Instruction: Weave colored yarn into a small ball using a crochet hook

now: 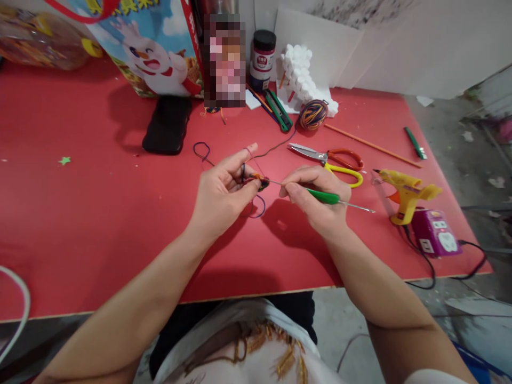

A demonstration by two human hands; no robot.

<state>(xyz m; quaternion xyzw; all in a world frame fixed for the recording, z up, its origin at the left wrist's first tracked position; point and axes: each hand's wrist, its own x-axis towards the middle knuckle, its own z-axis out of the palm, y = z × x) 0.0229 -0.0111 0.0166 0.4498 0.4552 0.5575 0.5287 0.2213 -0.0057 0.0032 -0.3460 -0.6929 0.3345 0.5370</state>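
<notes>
My left hand (pixel 226 194) pinches a small multicoloured piece of crochet (pixel 262 182) between thumb and fingers. A strand of yarn runs over its raised index finger. My right hand (pixel 320 200) is closed around the green handle of a crochet hook (pixel 330 198). The hook's thin shaft points left and meets the crochet piece; its tip is hidden there. From the left hand, yarn trails back to a multicoloured yarn ball (pixel 313 114). Loose yarn loops lie beside and below that hand.
Scissors (pixel 326 157), a yellow glue gun (pixel 408 192) and a purple power box (pixel 436 233) lie to the right. Behind are a green utility knife (pixel 279 111), a dark jar (pixel 263 61), a white model (pixel 298 74), a black phone (pixel 168 125) and a printed bag (pixel 156 53).
</notes>
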